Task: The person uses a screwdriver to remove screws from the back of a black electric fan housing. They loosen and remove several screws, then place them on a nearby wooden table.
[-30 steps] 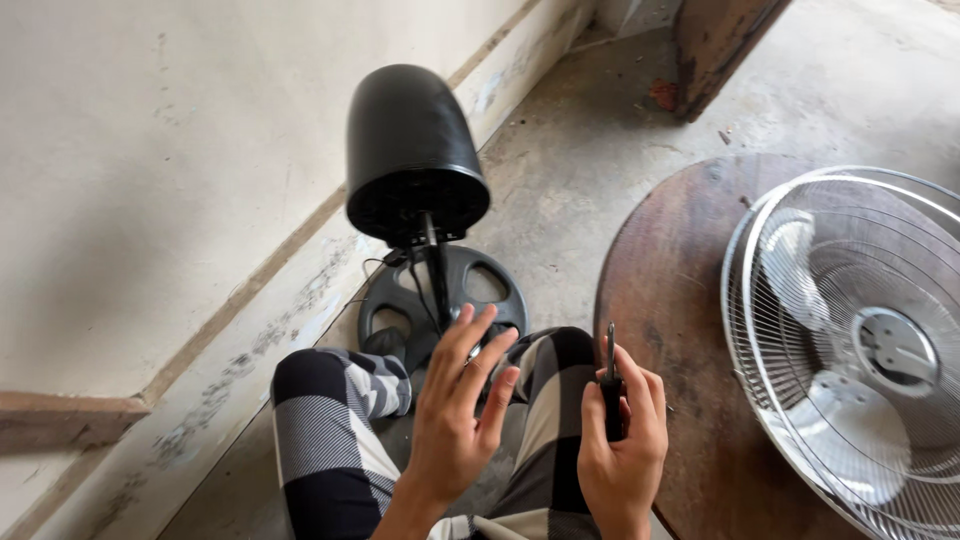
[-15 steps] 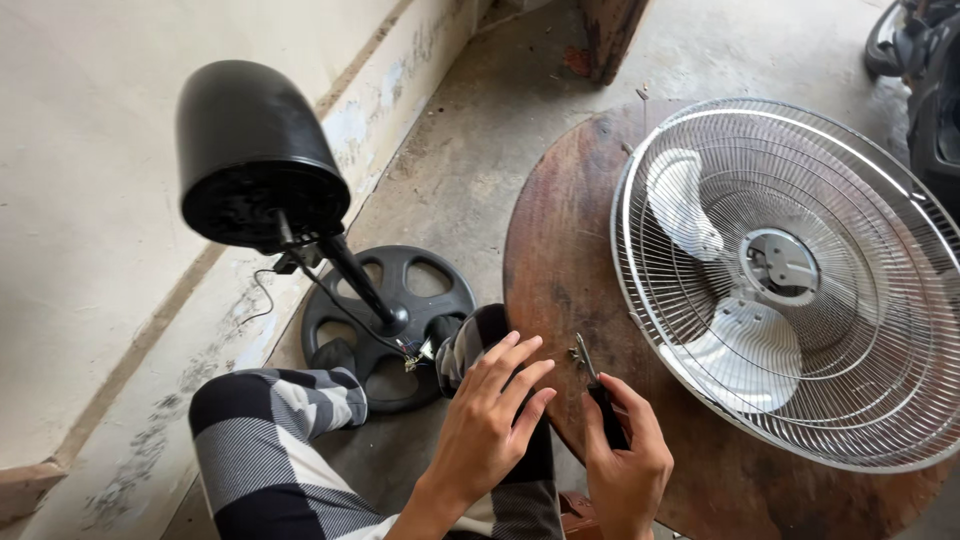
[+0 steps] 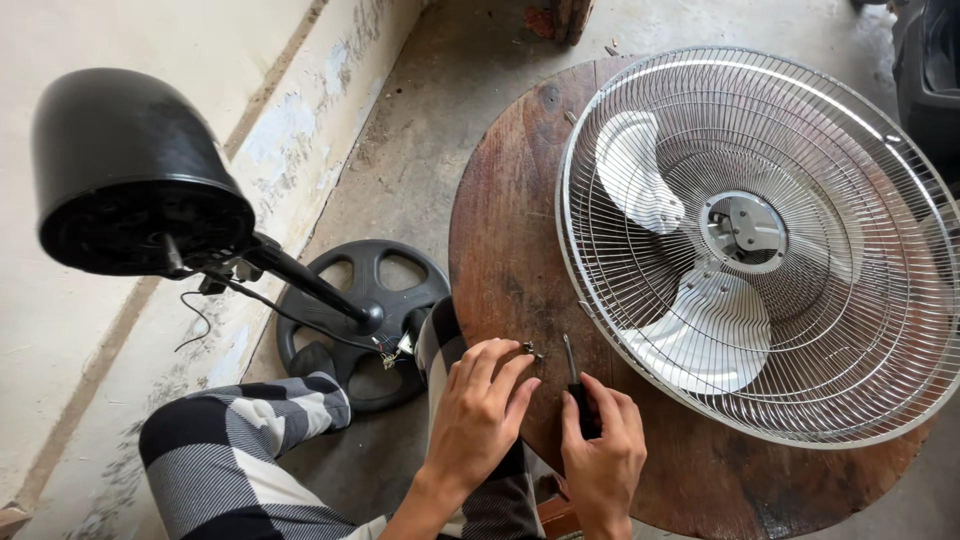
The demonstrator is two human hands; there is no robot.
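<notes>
My left hand (image 3: 478,412) reaches over the near edge of a round brown wooden table (image 3: 500,240), its fingertips at a small screw (image 3: 531,349) lying on the wood. My right hand (image 3: 603,448) grips a black-handled screwdriver (image 3: 576,381), shaft pointing up toward a silver wire fan cage (image 3: 760,240). The cage lies flat on the table with white blades (image 3: 680,300) inside. At left stands a black fan motor housing (image 3: 130,175) on a tilted pole with a round black base (image 3: 355,320).
My legs in black-and-white checked trousers (image 3: 240,455) are folded below the table. A pale wall with peeling paint (image 3: 100,40) runs along the left. The floor is grey concrete (image 3: 420,120). A dark object (image 3: 930,70) sits at the top right.
The view has swung right, bringing the table and fan cage to the centre. My left hand has moved from open in the air to the table's edge by the screw.
</notes>
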